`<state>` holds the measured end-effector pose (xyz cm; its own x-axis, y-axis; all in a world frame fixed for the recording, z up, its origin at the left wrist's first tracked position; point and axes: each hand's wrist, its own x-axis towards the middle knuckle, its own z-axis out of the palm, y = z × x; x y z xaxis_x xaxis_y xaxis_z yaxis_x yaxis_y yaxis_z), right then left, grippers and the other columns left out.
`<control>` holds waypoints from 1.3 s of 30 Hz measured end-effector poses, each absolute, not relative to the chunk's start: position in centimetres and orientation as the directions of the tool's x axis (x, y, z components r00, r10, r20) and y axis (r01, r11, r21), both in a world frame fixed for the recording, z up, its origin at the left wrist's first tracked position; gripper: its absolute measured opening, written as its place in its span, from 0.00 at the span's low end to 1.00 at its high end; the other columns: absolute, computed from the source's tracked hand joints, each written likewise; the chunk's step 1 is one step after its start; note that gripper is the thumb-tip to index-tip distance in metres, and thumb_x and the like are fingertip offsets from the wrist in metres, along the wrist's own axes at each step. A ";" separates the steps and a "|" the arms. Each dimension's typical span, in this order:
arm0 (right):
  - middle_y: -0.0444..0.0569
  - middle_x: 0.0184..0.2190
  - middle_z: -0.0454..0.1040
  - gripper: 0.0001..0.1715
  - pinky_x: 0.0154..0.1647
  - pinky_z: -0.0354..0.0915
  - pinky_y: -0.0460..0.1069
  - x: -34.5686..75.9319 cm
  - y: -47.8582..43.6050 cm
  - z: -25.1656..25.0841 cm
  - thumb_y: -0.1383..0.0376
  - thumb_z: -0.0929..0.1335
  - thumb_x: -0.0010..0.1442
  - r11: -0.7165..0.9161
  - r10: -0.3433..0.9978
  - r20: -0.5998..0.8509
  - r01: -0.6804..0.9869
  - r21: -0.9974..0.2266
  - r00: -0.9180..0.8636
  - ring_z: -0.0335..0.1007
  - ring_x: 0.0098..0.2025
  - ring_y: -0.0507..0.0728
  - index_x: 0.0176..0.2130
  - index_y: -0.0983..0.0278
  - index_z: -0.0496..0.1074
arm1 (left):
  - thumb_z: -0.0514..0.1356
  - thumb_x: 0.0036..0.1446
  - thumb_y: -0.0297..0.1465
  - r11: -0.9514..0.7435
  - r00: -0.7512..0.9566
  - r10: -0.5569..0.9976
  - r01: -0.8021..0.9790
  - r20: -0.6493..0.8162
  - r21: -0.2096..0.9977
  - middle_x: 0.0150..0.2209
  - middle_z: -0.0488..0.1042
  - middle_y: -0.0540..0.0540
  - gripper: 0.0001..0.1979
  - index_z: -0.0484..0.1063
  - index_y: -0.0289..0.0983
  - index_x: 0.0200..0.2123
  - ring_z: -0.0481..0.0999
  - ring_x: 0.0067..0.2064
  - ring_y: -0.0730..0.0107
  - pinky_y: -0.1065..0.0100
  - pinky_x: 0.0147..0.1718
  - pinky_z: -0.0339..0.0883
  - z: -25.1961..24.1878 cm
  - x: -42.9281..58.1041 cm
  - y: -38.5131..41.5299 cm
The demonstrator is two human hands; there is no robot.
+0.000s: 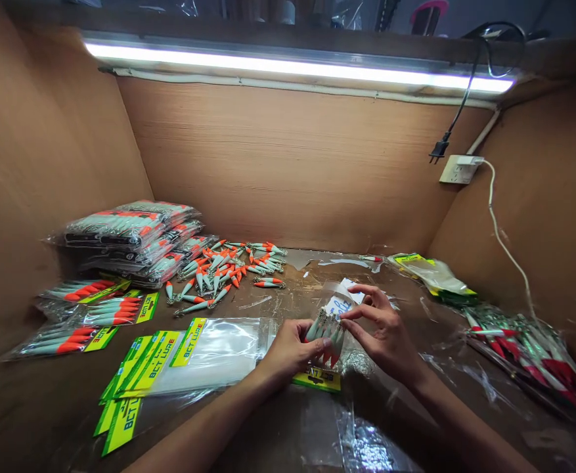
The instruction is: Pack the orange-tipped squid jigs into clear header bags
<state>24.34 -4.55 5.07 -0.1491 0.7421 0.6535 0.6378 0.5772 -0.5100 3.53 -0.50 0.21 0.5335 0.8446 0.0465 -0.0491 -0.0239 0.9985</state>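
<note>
My left hand (pixel 295 348) is closed around a small bunch of fishing lures (pixel 334 341), pale bodies with red tips pointing down and metal hooks at the top. Thumb and forefinger of my right hand (pixel 379 325) close on the hook end of the same bunch; its other fingers are bent and raised. Just behind the bunch lie a roll of clear tape (pixel 335 289) and a white paper with blue handwriting (pixel 343 305). Under my left hand a yellow-green header card (pixel 322 381) of a clear bag shows.
Left of my hands lie clear bags with BCT LURE cards (pixel 219 355). Beyond are filled packets (pixel 105 322), a stack of packed lures (pixel 134 236) and loose orange-tipped lures (pixel 219 269). On the right are red-and-white lures (pixel 529 355) and more bags (pixel 433 272). A plug (pixel 439 148) hangs above.
</note>
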 end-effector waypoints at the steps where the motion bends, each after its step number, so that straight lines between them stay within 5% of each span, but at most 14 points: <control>1: 0.53 0.55 0.68 0.05 0.52 0.63 0.59 24.4 -4.5 5.0 0.63 0.70 0.62 0.580 0.735 0.662 0.641 -0.503 -0.146 0.65 0.53 0.64 0.37 0.58 0.79 | 0.69 0.48 0.46 -0.030 0.533 0.845 -0.044 0.049 0.999 0.26 0.75 0.49 0.22 0.77 0.32 0.34 0.69 0.24 0.72 0.73 0.24 0.58 0.3 3.5 -0.5; 7: 0.50 0.42 0.78 0.06 0.47 0.64 0.58 24.9 -4.6 4.9 0.66 0.70 0.62 0.696 0.642 0.704 0.614 -0.371 -0.303 0.71 0.43 0.61 0.39 0.55 0.78 | 0.71 0.45 0.44 -0.035 0.545 0.837 -0.018 0.039 0.999 0.27 0.74 0.50 0.21 0.77 0.33 0.35 0.68 0.25 0.73 0.73 0.25 0.58 0.6 3.7 -0.7; 16: 0.46 0.42 0.81 0.09 0.47 0.63 0.58 24.5 -4.6 4.6 0.67 0.69 0.62 0.757 0.590 0.693 0.583 -0.297 -0.414 0.73 0.39 0.58 0.42 0.54 0.76 | 0.69 0.50 0.44 -0.035 0.534 0.843 -0.069 0.066 0.997 0.23 0.72 0.50 0.19 0.74 0.33 0.30 0.64 0.22 0.76 0.73 0.23 0.56 0.9 4.1 -1.4; 39: 0.51 0.44 0.78 0.05 0.48 0.65 0.58 24.6 -4.6 4.8 0.66 0.66 0.65 0.657 0.748 0.569 0.505 -0.559 -0.343 0.68 0.47 0.62 0.37 0.59 0.73 | 0.72 0.44 0.45 0.051 0.524 0.852 -0.056 -0.014 0.997 0.23 0.73 0.51 0.21 0.71 0.34 0.29 0.67 0.21 0.75 0.74 0.22 0.56 -0.1 3.3 -0.6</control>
